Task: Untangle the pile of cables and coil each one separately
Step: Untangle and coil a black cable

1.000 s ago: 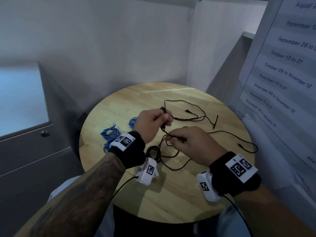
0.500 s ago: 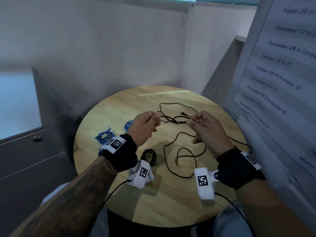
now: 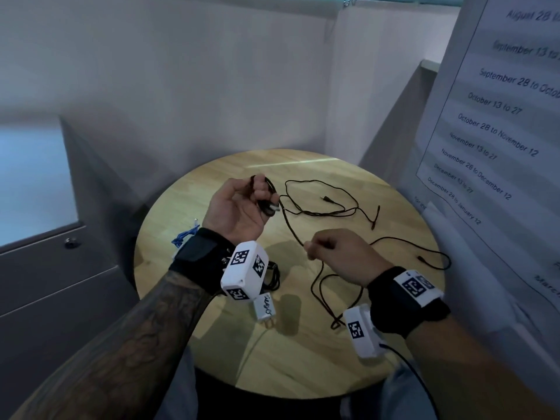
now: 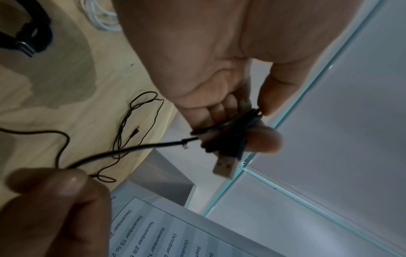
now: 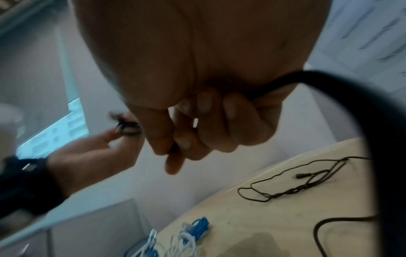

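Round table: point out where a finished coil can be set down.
Bare wood along the round table's near edge, and at its far left behind the left hand. Crowded: loose black cables across middle and right, blue cable at the left edge.

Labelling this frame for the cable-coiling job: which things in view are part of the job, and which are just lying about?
In the job:
- black USB cable, wound round the left hand, fed by the right hand
- thin black cable, loose on the table
- blue cable
- white cable
- coiled black cable

Lying about:
- white charger
- dates sheet
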Available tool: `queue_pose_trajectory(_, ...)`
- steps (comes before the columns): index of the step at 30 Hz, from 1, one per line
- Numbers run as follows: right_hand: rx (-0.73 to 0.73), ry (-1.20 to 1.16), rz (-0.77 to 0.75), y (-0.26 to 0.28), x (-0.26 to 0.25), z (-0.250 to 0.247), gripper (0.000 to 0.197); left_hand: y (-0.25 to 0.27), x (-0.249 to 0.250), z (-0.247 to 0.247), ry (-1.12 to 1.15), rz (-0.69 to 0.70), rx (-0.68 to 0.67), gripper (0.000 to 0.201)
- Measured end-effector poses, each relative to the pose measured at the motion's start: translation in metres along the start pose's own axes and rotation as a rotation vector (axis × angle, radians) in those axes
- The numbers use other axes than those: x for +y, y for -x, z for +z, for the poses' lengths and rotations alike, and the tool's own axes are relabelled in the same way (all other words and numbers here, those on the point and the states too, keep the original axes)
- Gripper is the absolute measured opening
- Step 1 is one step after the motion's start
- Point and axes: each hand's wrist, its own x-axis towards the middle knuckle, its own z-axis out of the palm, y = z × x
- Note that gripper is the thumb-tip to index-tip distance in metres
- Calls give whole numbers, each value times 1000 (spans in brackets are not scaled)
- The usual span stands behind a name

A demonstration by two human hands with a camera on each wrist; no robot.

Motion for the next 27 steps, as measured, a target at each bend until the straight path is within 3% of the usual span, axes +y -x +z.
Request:
queue_pose_trajectory(7, -21, -60, -179, 9, -21, 3, 32, -12, -9, -10, -246, 175, 63, 21)
queue_pose_trajectory(10, 51, -99, -233, 14, -26, 0, 20, -6, -20, -10, -801, 288, 101, 20)
queue_pose_trajectory(12, 172, -114, -298, 15, -28, -7, 9, 1, -27, -8, -1168, 293, 17, 20)
queue_pose_trajectory(13, 235, -110, -329, 13, -28, -11, 11, 4, -31, -6, -1248, 228, -58, 23)
queue_pose_trajectory(16, 358, -63, -361, 1, -18, -19, 15, 9, -44, 0, -1156, -54, -223, 37)
queue_pose_trajectory(20, 417, -137, -275, -14, 3, -17, 14, 10, -49, 8, -851, -187, -228, 28)
queue_pose_trajectory(23, 313, -118, -209, -19, 10, -11, 21, 8, -44, 5, -589, -243, -245, 27)
queue_pose_trajectory(27, 26, -129, -39, -10, 5, 3, 25, -1, -35, -2, -315, -85, -96, 24)
